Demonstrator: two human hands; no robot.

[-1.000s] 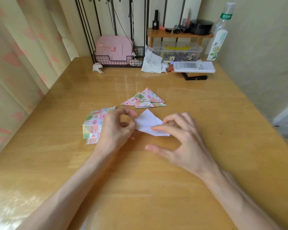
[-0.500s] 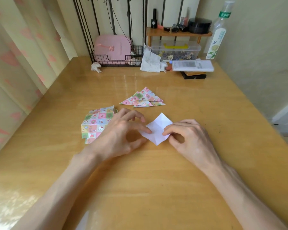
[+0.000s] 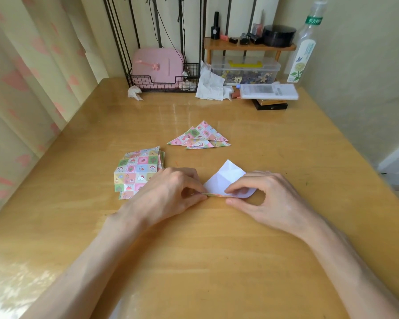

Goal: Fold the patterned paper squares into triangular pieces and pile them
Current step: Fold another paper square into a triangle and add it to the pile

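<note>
One paper square (image 3: 226,178) lies white side up in the middle of the wooden table (image 3: 217,249), its near edge lifted so a strip of the pattern shows. My left hand (image 3: 168,194) pinches that near edge at its left end. My right hand (image 3: 265,194) pinches it at the right end, fingertips on the white face. A stack of unfolded patterned squares (image 3: 136,173) sits just left of my left hand, partly hidden by it. Farther back lies a pile of folded patterned triangles (image 3: 199,137).
At the table's far edge stand a black wire basket (image 3: 164,84) holding a pink case, crumpled tissues (image 3: 211,85), a clear plastic box (image 3: 244,70) under a small wooden shelf, a flat white box (image 3: 267,91) and a tall bottle (image 3: 305,44). A curtain hangs on the left.
The white paper was turned and drawn nearer to me. Both hands shifted to its near edge and lifted that edge, showing the patterned underside.
</note>
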